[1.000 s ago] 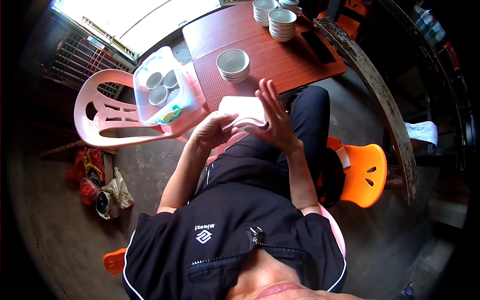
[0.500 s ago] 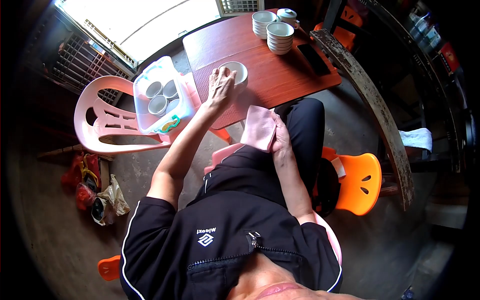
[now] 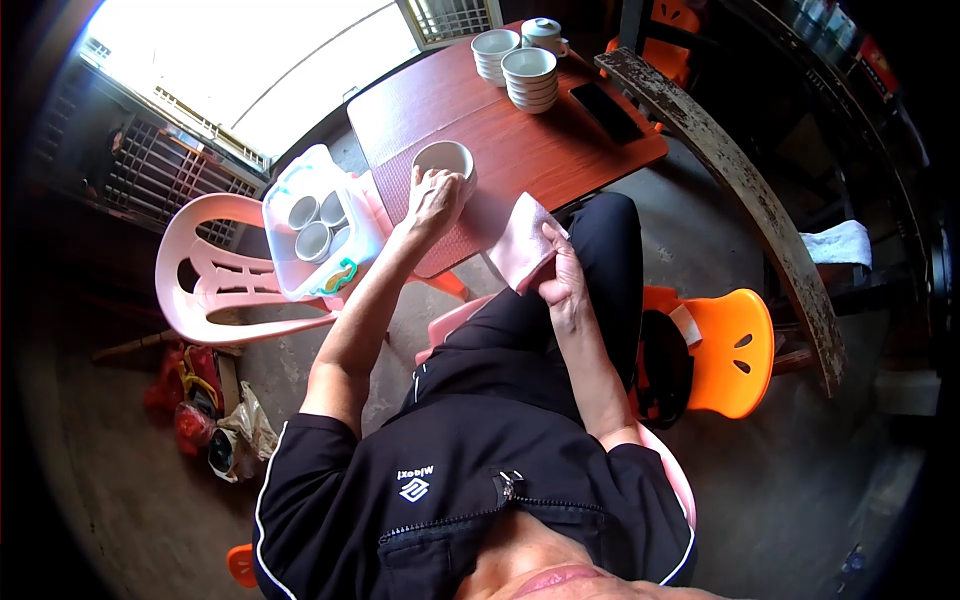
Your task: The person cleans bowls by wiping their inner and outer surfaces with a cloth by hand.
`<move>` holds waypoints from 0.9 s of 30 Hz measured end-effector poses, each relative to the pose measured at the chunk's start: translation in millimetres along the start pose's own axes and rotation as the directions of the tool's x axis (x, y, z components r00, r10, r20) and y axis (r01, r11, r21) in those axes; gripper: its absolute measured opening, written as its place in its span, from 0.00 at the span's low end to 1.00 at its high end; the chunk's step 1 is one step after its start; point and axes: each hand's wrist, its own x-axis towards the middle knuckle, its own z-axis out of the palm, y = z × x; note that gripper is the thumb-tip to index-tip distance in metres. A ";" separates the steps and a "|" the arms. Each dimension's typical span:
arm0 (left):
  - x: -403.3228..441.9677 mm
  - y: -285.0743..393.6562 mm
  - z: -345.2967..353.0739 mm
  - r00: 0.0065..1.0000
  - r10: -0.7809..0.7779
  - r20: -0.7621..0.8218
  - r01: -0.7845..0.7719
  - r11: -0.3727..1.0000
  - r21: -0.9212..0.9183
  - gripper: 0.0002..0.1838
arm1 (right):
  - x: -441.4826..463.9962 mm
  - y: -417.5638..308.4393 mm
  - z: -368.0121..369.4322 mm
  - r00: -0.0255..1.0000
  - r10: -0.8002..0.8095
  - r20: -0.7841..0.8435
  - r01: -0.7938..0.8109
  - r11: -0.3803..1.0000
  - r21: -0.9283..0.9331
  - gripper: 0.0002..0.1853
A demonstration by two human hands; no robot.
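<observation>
My left hand (image 3: 437, 200) is closed on the near rim of a white bowl (image 3: 445, 157), its fingers bent over the edge. The bowl is at the left part of the brown table (image 3: 500, 130); whether it rests on the top or is held just above it, I cannot tell. A folded pink cloth (image 3: 524, 238) is in my right hand (image 3: 565, 272), pinched between thumb and fingers above my lap. The cloth hangs to the left, close to the table's near edge and apart from the bowl.
Two stacks of white bowls (image 3: 530, 80), a lidded cup (image 3: 542, 36) and a black phone (image 3: 606, 112) stand or lie at the table's far right. A clear plastic bin (image 3: 290, 270) with several cups sits on a pink chair (image 3: 185, 290). An orange stool (image 3: 735, 350) is at right.
The bowl now shows more of its inside, with my left hand still on its rim. The pink cloth has changed from a flat square to a bent, drooping shape in my right hand.
</observation>
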 end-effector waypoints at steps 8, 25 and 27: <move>-2.0 -2.1 6.1 0.929 0.033 -0.370 -0.098 0.983 -0.157 0.06 | -12.9 -3.8 12.2 0.920 -0.390 -0.029 0.369 0.891 -0.263 0.19; -126.3 92.8 -23.4 0.993 -0.049 0.104 0.109 0.109 -0.988 0.08 | -42.2 -19.0 39.1 0.752 -0.296 0.588 0.648 0.174 -0.741 0.13; -122.9 98.5 -23.6 0.998 -0.048 0.032 0.048 0.397 -0.916 0.12 | -42.6 -13.1 47.9 0.510 -0.371 0.776 0.805 -0.114 -0.583 0.11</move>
